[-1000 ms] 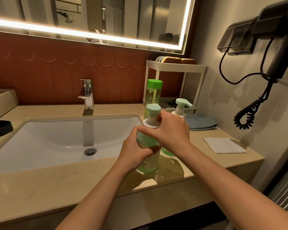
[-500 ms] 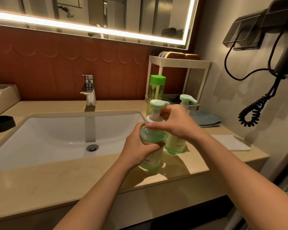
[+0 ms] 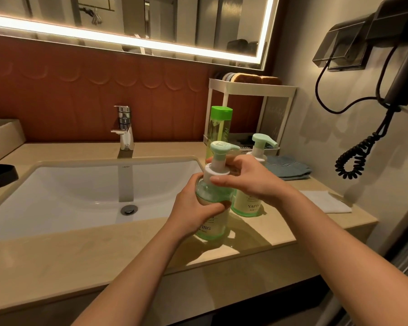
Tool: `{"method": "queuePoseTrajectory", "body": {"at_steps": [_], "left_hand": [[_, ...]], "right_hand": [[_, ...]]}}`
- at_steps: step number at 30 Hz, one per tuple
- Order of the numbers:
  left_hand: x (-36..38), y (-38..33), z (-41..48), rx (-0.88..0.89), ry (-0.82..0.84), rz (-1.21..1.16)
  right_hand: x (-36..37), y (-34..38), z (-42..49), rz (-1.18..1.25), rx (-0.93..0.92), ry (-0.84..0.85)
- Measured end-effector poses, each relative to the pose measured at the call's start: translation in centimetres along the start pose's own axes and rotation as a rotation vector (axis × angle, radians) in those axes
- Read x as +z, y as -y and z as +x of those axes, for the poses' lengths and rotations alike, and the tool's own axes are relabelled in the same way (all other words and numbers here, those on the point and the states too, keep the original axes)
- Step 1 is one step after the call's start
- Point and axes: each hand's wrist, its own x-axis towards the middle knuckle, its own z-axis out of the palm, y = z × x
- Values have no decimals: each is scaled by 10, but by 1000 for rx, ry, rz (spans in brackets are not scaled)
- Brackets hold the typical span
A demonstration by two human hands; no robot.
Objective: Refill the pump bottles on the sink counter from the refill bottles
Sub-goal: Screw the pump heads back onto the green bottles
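Observation:
A clear green pump bottle with a pale label stands on the beige counter right of the basin. My left hand grips its body. My right hand pinches the white collar under its mint pump head. A second pump bottle of the same kind stands just behind and right of it, partly hidden by my right hand. A tall green-capped refill bottle stands further back by the rack.
The white sink and chrome tap lie to the left. A white corner rack, a folded blue towel and a white cloth sit at the right. A wall hair dryer with coiled cord hangs beyond. A black dish sits far left.
The pump head has turned under my right hand, its spout now pointing right. My left hand keeps its grip on the bottle. The view has shifted slightly.

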Motion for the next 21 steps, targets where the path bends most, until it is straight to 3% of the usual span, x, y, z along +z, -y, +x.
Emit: {"method": "queuePoseTrajectory", "body": {"at_steps": [7, 13, 17, 21], "left_hand": [[3, 0, -1, 2, -32, -1], [-9, -2, 4, -3, 126, -64], [-13, -3, 8, 0, 190, -91], [-9, 4, 8, 15, 124, -69]], "right_hand": [[17, -5, -3, -118, -121, -257], [6, 3, 5, -206, -35, -5], [9, -1, 12, -279, -107, -97], [15, -10, 17, -335, -153, -236]]}}
